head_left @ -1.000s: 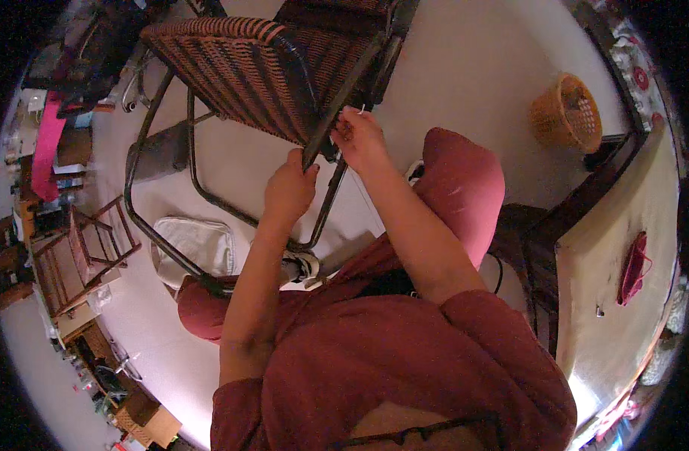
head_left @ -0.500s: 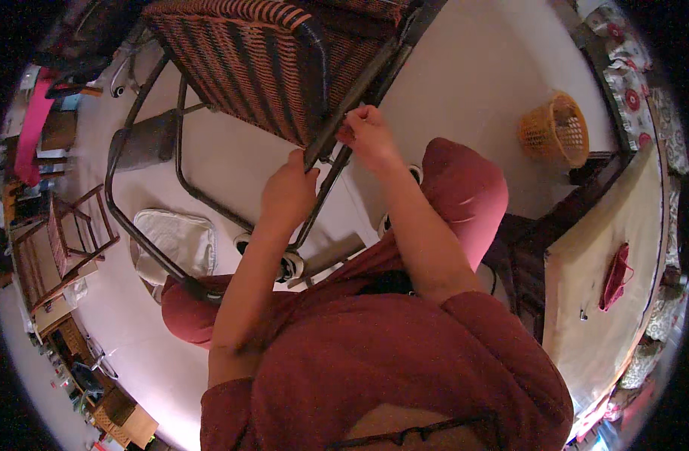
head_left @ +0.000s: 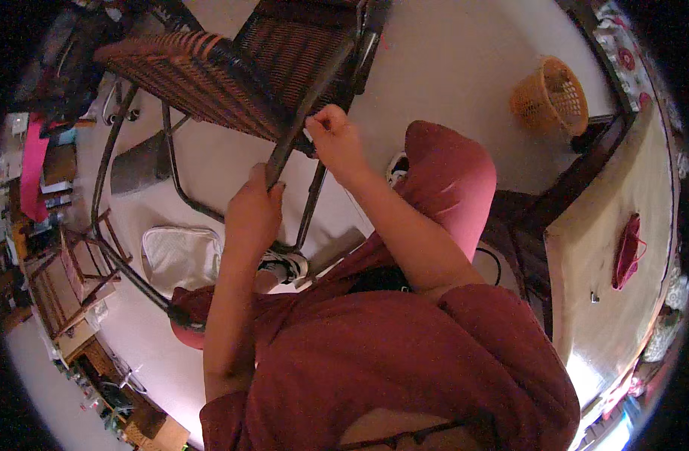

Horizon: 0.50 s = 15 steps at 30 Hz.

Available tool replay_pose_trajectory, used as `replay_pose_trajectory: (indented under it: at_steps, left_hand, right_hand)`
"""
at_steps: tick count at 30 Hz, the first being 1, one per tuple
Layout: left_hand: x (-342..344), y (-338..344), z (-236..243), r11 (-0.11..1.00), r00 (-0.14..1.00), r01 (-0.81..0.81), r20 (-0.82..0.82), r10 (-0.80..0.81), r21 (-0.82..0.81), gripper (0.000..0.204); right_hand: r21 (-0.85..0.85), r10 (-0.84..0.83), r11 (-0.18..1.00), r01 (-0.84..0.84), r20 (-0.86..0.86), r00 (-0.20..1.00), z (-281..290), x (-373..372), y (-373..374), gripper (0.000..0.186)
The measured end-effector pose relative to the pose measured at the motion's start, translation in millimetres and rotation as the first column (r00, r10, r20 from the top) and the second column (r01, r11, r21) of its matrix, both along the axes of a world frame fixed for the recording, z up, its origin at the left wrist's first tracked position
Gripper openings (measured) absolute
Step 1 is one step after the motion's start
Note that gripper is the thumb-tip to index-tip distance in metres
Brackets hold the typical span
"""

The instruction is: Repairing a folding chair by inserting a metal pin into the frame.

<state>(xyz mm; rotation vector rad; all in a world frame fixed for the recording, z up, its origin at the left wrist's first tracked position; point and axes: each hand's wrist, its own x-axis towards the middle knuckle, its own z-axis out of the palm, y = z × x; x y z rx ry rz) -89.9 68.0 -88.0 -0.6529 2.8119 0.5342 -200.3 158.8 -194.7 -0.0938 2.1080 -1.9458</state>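
A tilted chair with a brown-and-black woven seat and back (head_left: pixel 187 75) stands in front of me on a dark tubular metal frame (head_left: pixel 172 161). My left hand (head_left: pixel 254 210) is wrapped around the lower end of a dark bar (head_left: pixel 299 113) that runs along the chair's side. Just to its right, my right hand (head_left: pixel 335 144) is held against the same bar, its thumb and fingers pinched together. A small pale spot shows at those fingertips, too small to name. The chair's lower frame reaches down to my left knee.
A yellow plastic basket (head_left: pixel 549 98) stands on the floor at the far right. Nearer, a covered table (head_left: pixel 585 248) bears a red pouch (head_left: pixel 628 252). A white cushion-like thing (head_left: pixel 181 255) lies under the chair frame. At left are a small folding chair (head_left: pixel 81 263) and cluttered shelves.
The chair, bar and both hands now appear further left in the picture, and the chair is turned so more of its inner woven side shows. Both hands stay at the bar.
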Motion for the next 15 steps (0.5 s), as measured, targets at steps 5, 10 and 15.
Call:
replay_pose_trajectory:
  at_steps: [5, 10, 15]
  left_hand:
    - [10.4, 4.3, 31.8, 1.000, 0.996, -0.027, 0.083, 0.028, -0.006, 0.031]
    - [18.9, 14.8, 41.9, 1.000, 0.996, 0.011, 0.093, -0.010, -0.014, 0.032]
    - [15.2, 23.2, 32.4, 0.997, 0.996, 0.080, 0.035, -0.080, -0.021, 0.031]
  right_hand:
    - [-0.393, 0.073, 0.917, 0.062, 0.319, 0.945, 29.9, 6.9, 8.6, 0.010]
    - [-0.652, 0.313, 0.718, 0.243, 0.615, 0.723, 47.6, 15.3, 27.4, 0.013]
    - [-0.686, 0.358, 0.670, 0.283, 0.633, 0.687, 40.5, 16.1, 39.7, 0.016]
